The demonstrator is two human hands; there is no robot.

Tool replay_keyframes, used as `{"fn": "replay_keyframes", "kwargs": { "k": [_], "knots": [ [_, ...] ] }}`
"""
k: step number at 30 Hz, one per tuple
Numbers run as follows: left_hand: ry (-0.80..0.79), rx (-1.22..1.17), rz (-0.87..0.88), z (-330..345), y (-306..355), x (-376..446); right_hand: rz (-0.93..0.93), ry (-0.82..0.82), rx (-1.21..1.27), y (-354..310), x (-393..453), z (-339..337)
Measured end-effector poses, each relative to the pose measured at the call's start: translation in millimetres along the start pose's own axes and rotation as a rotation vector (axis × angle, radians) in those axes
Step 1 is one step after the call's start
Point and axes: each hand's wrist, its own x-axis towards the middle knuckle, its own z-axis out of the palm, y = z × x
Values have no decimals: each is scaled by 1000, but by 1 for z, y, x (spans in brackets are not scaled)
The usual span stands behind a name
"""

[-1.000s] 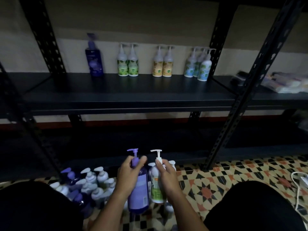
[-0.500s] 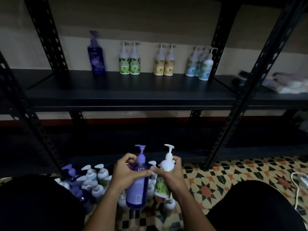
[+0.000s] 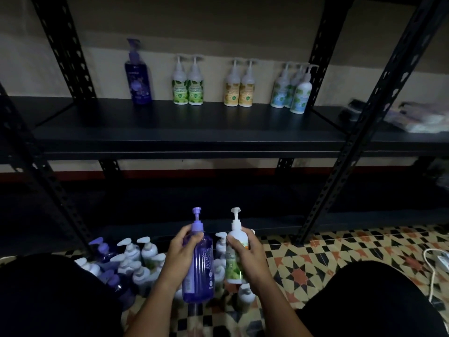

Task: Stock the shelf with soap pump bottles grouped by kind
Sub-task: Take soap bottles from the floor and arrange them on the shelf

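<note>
- The left hand (image 3: 182,257) is gripping the purple bottle (image 3: 198,268), fingers curling round its shoulder, pump pointing up toward the shelf (image 3: 184,139).
- The right hand (image 3: 250,255) is holding the white bottle (image 3: 236,256), fingers wrapping its body, long axis likewise upright.
- Both bottles are hovering below and in front of the shelf, above the floor stock (image 3: 136,261).
- On the shelf, the lone purple one (image 3: 138,76) is standing leftmost, nearer the left hand; the green pair (image 3: 187,86) is sitting just right of it, likely the white bottle's group.
</note>
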Motion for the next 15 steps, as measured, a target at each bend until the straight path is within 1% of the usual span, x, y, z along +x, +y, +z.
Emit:
{"fn": "replay_keyframes", "kwargs": {
  "k": [3,5,8,12,15],
  "knots": [
    [26,35,22,2,1,3,10,1,-16,2,1,1],
    [41,-19,-7,0,-1,5,17,-3,-37,3,0,2],
    [53,-71,-43,2,2,5,8,33,-75,5,1,1],
    [157,-67,3,0,2,7,-4,71,-55,3,0,-2],
    [137,-122,29,-4,5,7,18,37,14,-2,0,-1]
  ]
}}
